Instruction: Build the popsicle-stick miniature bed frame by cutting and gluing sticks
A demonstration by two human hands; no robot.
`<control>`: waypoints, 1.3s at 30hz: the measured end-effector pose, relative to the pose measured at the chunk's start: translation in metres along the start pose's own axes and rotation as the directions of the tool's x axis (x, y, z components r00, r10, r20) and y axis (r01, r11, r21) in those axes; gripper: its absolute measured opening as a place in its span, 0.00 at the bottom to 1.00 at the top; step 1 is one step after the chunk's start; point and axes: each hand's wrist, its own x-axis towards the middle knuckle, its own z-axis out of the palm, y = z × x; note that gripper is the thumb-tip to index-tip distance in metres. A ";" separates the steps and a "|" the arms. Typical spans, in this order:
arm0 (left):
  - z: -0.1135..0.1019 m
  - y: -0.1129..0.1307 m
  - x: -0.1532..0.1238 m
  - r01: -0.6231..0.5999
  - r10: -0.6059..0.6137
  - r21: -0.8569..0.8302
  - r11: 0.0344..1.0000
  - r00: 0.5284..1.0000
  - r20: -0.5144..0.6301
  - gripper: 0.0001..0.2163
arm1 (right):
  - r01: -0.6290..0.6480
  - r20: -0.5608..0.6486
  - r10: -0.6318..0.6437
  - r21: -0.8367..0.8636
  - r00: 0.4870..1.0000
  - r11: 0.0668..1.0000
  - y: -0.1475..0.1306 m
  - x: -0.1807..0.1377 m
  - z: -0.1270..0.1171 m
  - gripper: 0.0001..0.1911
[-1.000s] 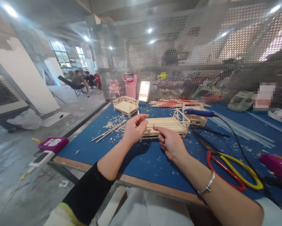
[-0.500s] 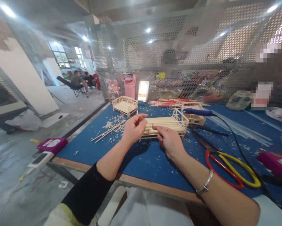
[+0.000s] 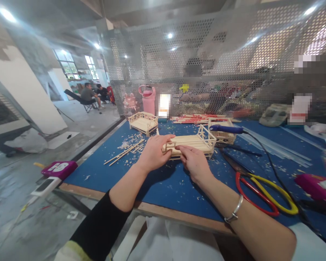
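Observation:
A small model bed of pale wooden sticks (image 3: 195, 142) stands on the blue table mat (image 3: 165, 185). My left hand (image 3: 153, 152) grips the model's near left end, thumb on top of its rail. My right hand (image 3: 194, 161) pinches the front rail near the middle with thumb and forefinger. A silver bangle sits on my right wrist. Both hands are closed on the model.
A finished stick bed (image 3: 143, 122) and another stick model (image 3: 223, 133) with a blue-handled tool (image 3: 226, 129) stand behind. Loose sticks (image 3: 124, 151) lie left, red-and-yellow shears (image 3: 263, 188) right, a pink object (image 3: 315, 185) far right. Mesh screen at the back; people sit far left.
My left hand has dropped from a raised pinch onto the model's left end and now grips it. My right hand shifted slightly left along the front rail.

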 end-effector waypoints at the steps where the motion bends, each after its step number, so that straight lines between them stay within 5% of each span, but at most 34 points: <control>1: 0.001 0.000 0.000 0.009 -0.009 -0.009 1.000 1.000 -0.005 0.19 | -0.002 -0.002 0.002 0.003 1.000 1.000 0.000 0.000 0.000 0.14; 25: 0.005 -0.004 0.001 0.067 -0.075 -0.144 0.987 0.996 -0.049 0.21 | 0.060 0.041 -0.059 -0.018 0.997 0.998 0.002 0.002 -0.002 0.15; 32: 0.001 -0.008 -0.005 -0.077 0.041 -0.266 0.961 0.990 -0.138 0.28 | 0.076 0.026 -0.074 -0.081 0.997 0.994 0.005 0.006 -0.008 0.16; 35: -0.001 -0.015 -0.005 -0.030 -0.075 -0.286 0.958 0.934 -0.349 0.20 | 0.081 -0.034 -0.084 -0.077 0.996 0.994 0.006 0.009 -0.012 0.13; 39: -0.007 -0.029 -0.002 0.186 -0.267 -0.196 0.963 0.775 -0.573 0.11 | 0.092 -0.092 -0.095 -0.038 0.991 0.995 0.005 0.012 -0.019 0.08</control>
